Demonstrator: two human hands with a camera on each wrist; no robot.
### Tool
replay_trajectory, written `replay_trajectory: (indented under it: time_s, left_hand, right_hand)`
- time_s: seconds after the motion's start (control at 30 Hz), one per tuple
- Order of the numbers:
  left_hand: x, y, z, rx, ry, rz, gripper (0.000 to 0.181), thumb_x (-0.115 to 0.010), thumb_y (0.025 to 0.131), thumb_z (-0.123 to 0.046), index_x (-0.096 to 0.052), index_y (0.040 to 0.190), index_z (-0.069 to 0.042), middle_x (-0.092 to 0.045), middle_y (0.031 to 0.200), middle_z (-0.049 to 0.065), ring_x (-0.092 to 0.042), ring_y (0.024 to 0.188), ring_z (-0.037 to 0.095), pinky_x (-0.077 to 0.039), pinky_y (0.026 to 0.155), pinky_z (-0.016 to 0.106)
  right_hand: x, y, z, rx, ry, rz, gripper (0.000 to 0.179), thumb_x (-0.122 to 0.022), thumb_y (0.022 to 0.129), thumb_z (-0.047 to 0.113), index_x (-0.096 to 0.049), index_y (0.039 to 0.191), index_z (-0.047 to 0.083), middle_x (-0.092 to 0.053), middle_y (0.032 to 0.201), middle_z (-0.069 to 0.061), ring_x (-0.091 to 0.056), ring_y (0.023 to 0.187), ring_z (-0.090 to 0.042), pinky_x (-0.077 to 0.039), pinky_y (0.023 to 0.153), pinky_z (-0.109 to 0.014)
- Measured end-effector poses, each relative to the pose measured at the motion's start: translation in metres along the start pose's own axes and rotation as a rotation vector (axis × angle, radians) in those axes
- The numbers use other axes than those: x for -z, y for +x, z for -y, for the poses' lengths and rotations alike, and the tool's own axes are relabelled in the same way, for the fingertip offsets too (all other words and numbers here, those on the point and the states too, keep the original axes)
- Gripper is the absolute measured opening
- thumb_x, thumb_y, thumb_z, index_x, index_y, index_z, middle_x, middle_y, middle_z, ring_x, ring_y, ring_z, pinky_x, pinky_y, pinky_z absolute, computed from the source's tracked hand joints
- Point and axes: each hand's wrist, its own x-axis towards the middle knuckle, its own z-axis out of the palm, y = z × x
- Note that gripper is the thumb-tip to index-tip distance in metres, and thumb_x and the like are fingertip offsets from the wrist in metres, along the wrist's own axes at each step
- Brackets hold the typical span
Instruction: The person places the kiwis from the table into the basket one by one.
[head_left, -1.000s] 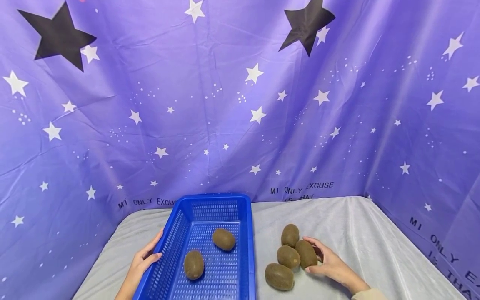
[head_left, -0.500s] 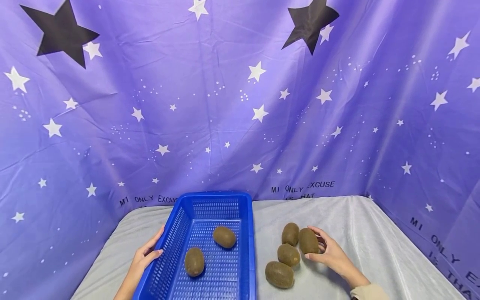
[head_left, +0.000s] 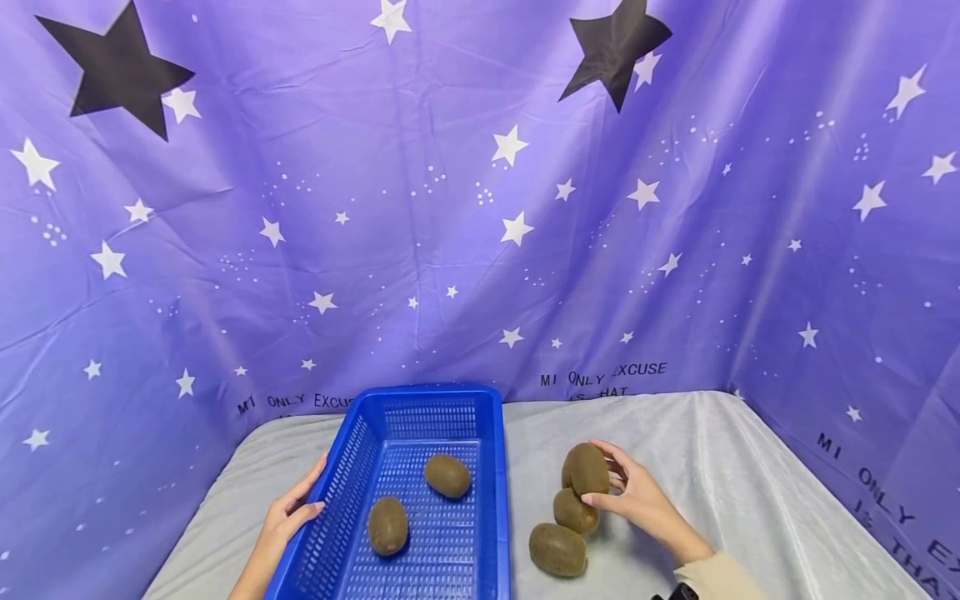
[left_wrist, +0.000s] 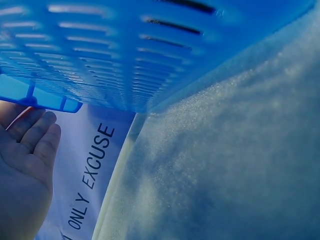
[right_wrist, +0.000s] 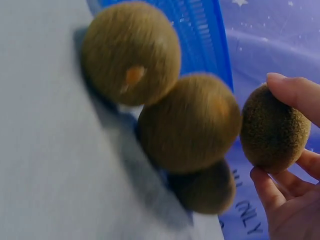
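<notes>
My right hand [head_left: 637,504] pinches a brown kiwi [head_left: 590,469] between thumb and fingers, above the grey cloth. In the right wrist view that kiwi [right_wrist: 274,131] is apart from the cloth, to the right of the loose kiwis. Partly behind it in the head view is another kiwi [head_left: 572,460]. Nearer are a kiwi [head_left: 575,511] and a larger-looking kiwi [head_left: 558,549]. My left hand [head_left: 282,521] holds the left rim of a blue plastic basket [head_left: 506,500]. Its fingers [left_wrist: 44,137] lie under that rim in the left wrist view; the thumb is hidden there.
Inside the basket lie two kiwis, one far kiwi [head_left: 447,476] and one near kiwi [head_left: 387,526]. Grey cloth [head_left: 712,475] covers the table. Purple star-printed curtains [head_left: 450,208] stand behind and at both sides.
My right hand has lifted a kiwi from the right of the group and moved it leftward, over the far kiwi. The left hand and the basket stay in place.
</notes>
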Motion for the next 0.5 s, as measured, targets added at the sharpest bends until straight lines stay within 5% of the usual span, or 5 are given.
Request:
replay_trajectory:
  time_s: [0.5]
  left_hand:
    - [0.003, 0.001, 0.002, 0.075, 0.047, 0.002, 0.054, -0.048, 0.093, -0.003, -0.03, 0.144, 0.004, -0.035, 0.143, -0.019, -0.031, 0.123, -0.018, -0.034, 0.089, 0.005]
  right_hand:
    - [-0.05, 0.02, 0.041, 0.164, 0.145, 0.182, 0.078, -0.077, 0.076, 0.007, -0.034, 0.139, -0.008, -0.046, 0.129, -0.029, -0.055, 0.108, -0.008, -0.048, 0.089, -0.024]
